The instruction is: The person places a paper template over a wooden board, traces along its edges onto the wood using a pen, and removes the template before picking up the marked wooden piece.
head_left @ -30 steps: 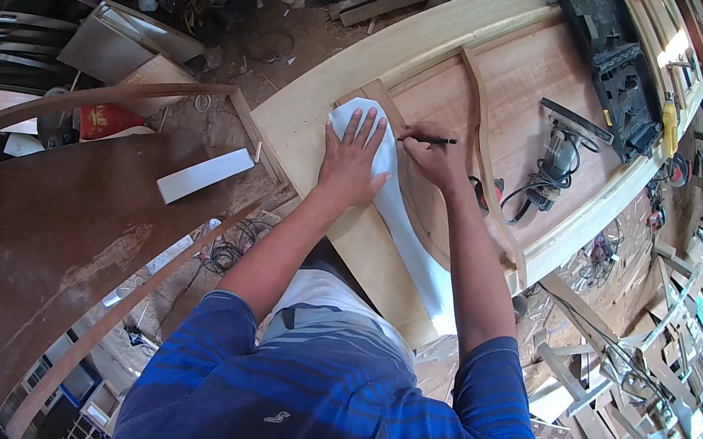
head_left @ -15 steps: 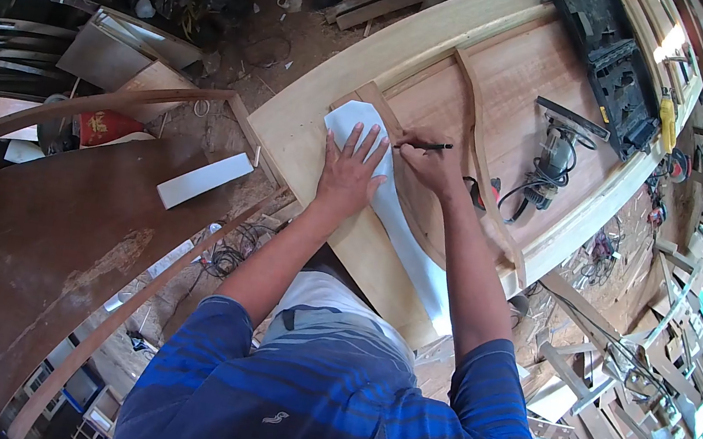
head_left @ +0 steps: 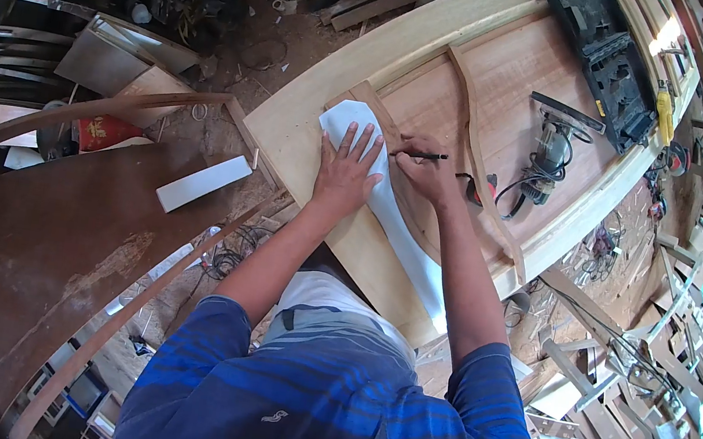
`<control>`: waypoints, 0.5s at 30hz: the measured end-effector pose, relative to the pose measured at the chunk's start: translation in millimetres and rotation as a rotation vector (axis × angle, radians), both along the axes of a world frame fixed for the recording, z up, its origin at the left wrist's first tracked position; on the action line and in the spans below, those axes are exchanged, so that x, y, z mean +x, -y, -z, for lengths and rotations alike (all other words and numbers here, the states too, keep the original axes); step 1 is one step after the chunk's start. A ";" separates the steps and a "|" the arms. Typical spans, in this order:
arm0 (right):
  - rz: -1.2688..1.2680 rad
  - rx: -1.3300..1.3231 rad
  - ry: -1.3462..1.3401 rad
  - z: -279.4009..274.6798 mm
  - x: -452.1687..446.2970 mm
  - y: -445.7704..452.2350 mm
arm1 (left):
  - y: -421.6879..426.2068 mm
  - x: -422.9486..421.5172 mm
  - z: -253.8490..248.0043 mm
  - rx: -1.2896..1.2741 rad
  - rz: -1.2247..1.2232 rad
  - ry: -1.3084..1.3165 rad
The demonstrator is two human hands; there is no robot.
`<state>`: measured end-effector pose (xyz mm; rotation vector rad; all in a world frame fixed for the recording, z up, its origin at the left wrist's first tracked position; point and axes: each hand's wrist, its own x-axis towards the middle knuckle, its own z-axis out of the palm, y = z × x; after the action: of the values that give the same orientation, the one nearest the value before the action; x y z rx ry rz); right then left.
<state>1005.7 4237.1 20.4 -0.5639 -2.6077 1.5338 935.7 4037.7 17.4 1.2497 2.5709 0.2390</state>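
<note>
A long white curved template (head_left: 402,237) lies on a brown wooden piece (head_left: 412,196) on top of the pale wooden panel (head_left: 291,136). My left hand (head_left: 346,170) rests flat on the template's upper part with its fingers spread. Just to the right, my right hand (head_left: 427,172) grips a dark pen (head_left: 424,155), its tip at the template's right edge over the brown wood. A thin curved wooden strip (head_left: 471,138) lies to the right of this hand.
On the panel's right are a corded power tool (head_left: 547,161) and a black open case (head_left: 607,67). A yellow-handled tool (head_left: 665,117) sits at the right edge. Left are a brown board (head_left: 55,243) and a white block (head_left: 203,184). Wood scraps lie around the floor.
The whole scene has shifted slightly left in view. My right hand and the pen have moved a little down along the template's edge. My left hand stays flat on the template.
</note>
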 end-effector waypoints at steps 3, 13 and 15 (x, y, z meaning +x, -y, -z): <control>0.039 -0.042 -0.025 -5.6 1.2 3.3 | -0.3 0.4 1.0 0.002 0.000 0.007; 0.040 -0.045 -0.019 -7.5 8.3 4.8 | 6.9 13.4 15.2 0.177 0.038 -0.075; 0.011 0.002 -0.028 -5.6 10.3 5.0 | 5.4 16.0 11.7 0.171 0.024 -0.089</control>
<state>1015.9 4232.1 26.1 -0.5518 -2.5806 1.5244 951.7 4032.2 5.7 1.3784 2.6568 0.4155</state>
